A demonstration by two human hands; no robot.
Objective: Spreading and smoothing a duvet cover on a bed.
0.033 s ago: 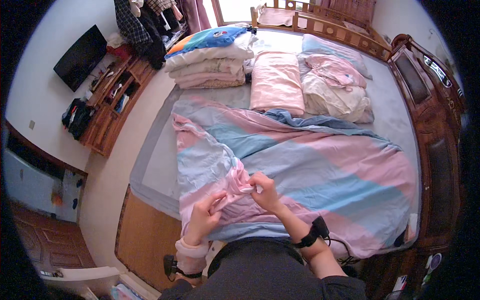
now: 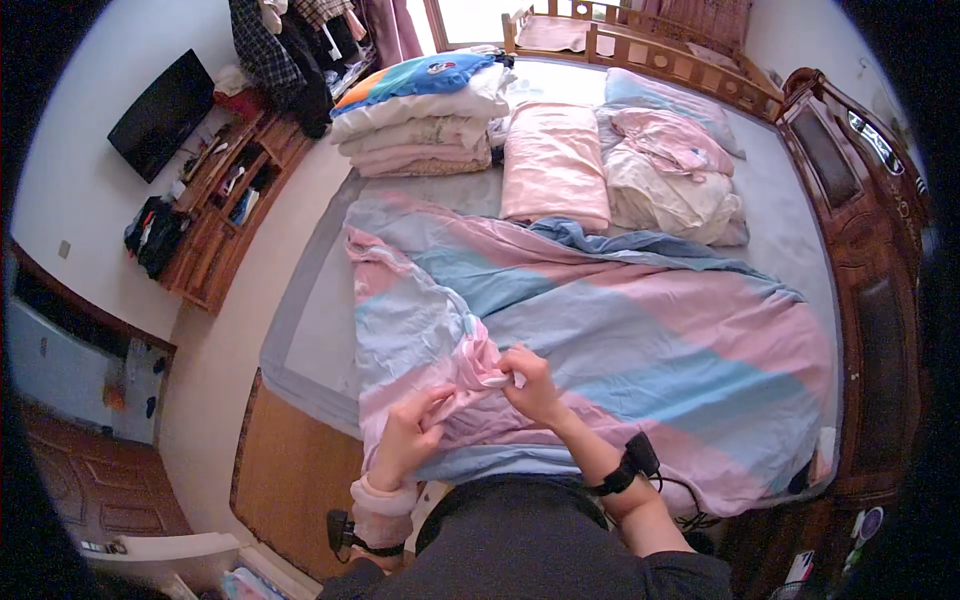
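Note:
A large duvet cover (image 2: 540, 300) in broad pink, pale blue and teal stripes lies spread and wrinkled over the near part of the bed. Its pink edge is bunched up in front of me. My left hand (image 2: 408, 425) pinches this bunched edge between thumb and fingers. Just to the right and slightly farther away, my right hand (image 2: 527, 385) is closed on the same fabric, where a small whitish bit shows by the fingertips. Between the two hands the cloth is gathered in folds. Whether the whitish bit is part of the cover, I cannot tell.
Toward the far side of the bed (image 2: 310, 320) stand a stack of folded quilts (image 2: 420, 130), a folded pink quilt (image 2: 555, 165) and a crumpled pale bedding heap (image 2: 670, 190). A dark wooden headboard (image 2: 850, 250) rises at the right; a wooden cabinet (image 2: 225, 215) lines the left wall.

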